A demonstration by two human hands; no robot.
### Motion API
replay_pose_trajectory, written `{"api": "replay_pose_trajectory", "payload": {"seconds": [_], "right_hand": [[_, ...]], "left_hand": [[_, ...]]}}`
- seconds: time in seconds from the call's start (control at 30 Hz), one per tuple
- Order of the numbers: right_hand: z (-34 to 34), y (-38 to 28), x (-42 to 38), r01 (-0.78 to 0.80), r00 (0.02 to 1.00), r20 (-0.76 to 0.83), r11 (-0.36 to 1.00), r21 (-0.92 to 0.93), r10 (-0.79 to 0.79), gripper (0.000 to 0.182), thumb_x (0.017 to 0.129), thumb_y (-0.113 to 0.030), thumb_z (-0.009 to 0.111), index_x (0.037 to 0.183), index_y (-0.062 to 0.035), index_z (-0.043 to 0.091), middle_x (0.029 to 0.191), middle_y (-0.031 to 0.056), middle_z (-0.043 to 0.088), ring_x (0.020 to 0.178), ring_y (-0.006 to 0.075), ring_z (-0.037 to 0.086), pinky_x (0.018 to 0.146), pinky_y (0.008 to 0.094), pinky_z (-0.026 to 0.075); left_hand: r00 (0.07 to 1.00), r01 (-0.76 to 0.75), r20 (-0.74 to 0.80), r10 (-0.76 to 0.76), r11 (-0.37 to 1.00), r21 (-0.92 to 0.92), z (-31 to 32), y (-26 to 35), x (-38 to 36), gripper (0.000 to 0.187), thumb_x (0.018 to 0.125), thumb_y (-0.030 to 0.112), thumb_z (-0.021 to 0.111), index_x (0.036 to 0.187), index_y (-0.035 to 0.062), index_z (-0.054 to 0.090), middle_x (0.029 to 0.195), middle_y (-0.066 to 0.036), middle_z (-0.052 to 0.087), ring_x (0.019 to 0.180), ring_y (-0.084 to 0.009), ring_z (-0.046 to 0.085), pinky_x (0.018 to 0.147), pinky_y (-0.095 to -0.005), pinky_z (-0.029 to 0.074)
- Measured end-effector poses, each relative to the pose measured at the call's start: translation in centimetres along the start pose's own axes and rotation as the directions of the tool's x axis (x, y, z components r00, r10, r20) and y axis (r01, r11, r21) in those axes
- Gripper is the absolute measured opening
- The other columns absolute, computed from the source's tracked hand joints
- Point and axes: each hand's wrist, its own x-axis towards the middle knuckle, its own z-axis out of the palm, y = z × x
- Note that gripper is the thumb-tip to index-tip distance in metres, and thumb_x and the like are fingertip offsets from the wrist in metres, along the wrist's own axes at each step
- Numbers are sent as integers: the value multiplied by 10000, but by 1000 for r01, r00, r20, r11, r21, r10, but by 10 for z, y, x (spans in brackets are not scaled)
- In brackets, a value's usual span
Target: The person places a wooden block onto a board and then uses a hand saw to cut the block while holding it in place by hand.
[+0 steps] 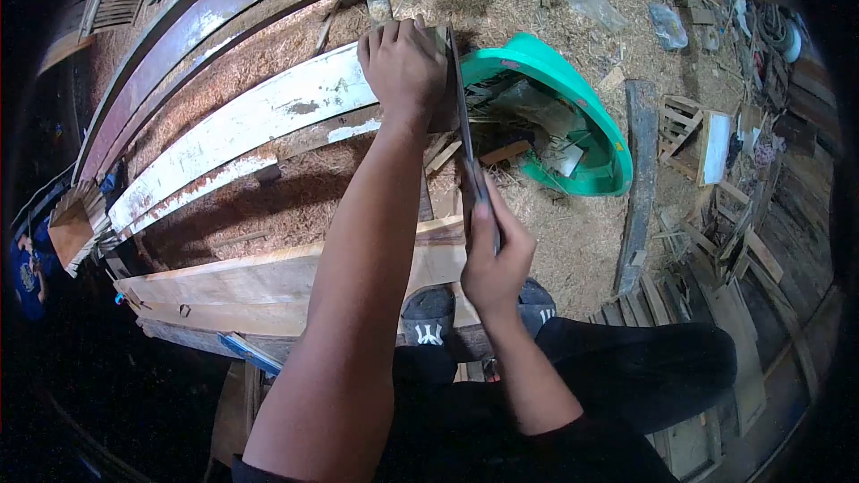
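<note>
My left hand [403, 67] is closed over the end of a long, curved plank [250, 125] with worn white paint, its fingers curled over the far edge. Right beside those knuckles runs the handsaw [463, 116], a long thin blade seen nearly edge-on along the plank's end. My right hand [498, 259] grips its near end, thumb on top. The grip itself is mostly hidden by my fingers. Both forearms reach forward, the left one crossing over a bare wooden board [233, 286].
A green basin-like container [617, 139] lies on the shavings-covered ground to the right, wood scraps inside. Curved brown beams [224, 22] stretch across the upper left. A narrow timber [640, 179] and piled slats [752, 259] lie at right. My shoes [429, 315] are below.
</note>
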Motion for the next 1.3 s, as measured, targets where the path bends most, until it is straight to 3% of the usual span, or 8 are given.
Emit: {"api": "replay_pose_trajectory", "payload": {"seconds": [0.13, 0.33, 0.47, 0.67, 0.77, 0.87, 1.0, 1.3], "right_hand": [[19, -16, 60, -81, 992, 95, 997, 12, 80, 385, 1048, -173, 514, 1335, 63, 614, 806, 151, 656, 678, 174, 536, 659, 338, 487], [0, -16, -8, -102, 993, 55, 995, -3, 102, 420, 1050, -177, 498, 1377, 74, 581, 1255, 253, 691, 1179, 250, 667, 979, 363, 504], [29, -15, 64, -96, 992, 87, 995, -10, 97, 419, 1037, -130, 524, 1395, 83, 564, 1181, 269, 716, 1084, 297, 707, 916, 419, 533], [-1, 2, -6, 36, 999, 33, 998, -60, -34, 408, 1035, -122, 528, 1380, 88, 579, 1140, 250, 731, 1000, 223, 711, 853, 364, 547], [4, -19, 42, -88, 990, 106, 994, -61, 94, 394, 1027, -152, 554, 1346, 73, 608, 1078, 288, 725, 963, 222, 718, 822, 397, 545], [34, 2, 77, 52, 995, 82, 998, -41, -49, 388, 1023, -158, 554, 1334, 66, 615, 1051, 310, 715, 977, 237, 726, 815, 419, 541], [1, -2, 1, 56, 998, 16, 998, -12, -56, 386, 1031, -130, 517, 1355, 61, 606, 1080, 253, 739, 995, 265, 728, 808, 417, 544], [9, 0, 37, -141, 987, 84, 990, 7, 140, 406, 1037, -134, 531, 1370, 95, 573, 1202, 280, 704, 1119, 239, 689, 967, 346, 509]], "left_hand": [[999, 40, -23, -40, 999, -9, 3, 5, 1, 202, 934, 171, 559, 876, 50, 710, 947, -134, 700, 999, -329, 632, 999, -453, 412], [1000, -14, 14, 14, 1000, 21, 1, -1, 0, 177, 901, 197, 600, 906, 54, 705, 970, -136, 693, 994, -330, 631, 1017, -458, 409], [992, 117, 59, -114, 991, -60, -2, 5, 4, 167, 913, 168, 594, 875, 43, 698, 942, -135, 689, 978, -335, 631, 991, -463, 414], [999, -10, -50, 10, 1000, 0, 6, -2, 1, 187, 929, 167, 582, 856, 33, 690, 929, -141, 687, 944, -333, 637, 960, -449, 430], [999, 23, -29, -24, 999, -31, 3, 1, 2, 253, 990, 208, 525, 945, 39, 708, 964, -167, 680, 957, -368, 637, 967, -450, 437], [999, 35, -35, -37, 998, -46, 5, 2, 0, 218, 958, 186, 556, 929, 37, 712, 975, -159, 687, 994, -354, 634, 983, -456, 431], [998, 0, -61, 0, 1000, -11, 2, 0, -1, 181, 919, 180, 599, 917, 41, 714, 987, -153, 690, 1046, -336, 626, 1012, -458, 416], [999, -30, 29, 32, 998, -47, -5, 2, 1, 190, 951, 182, 556, 948, 46, 689, 963, -169, 681, 979, -372, 624, 953, -459, 437]]}}
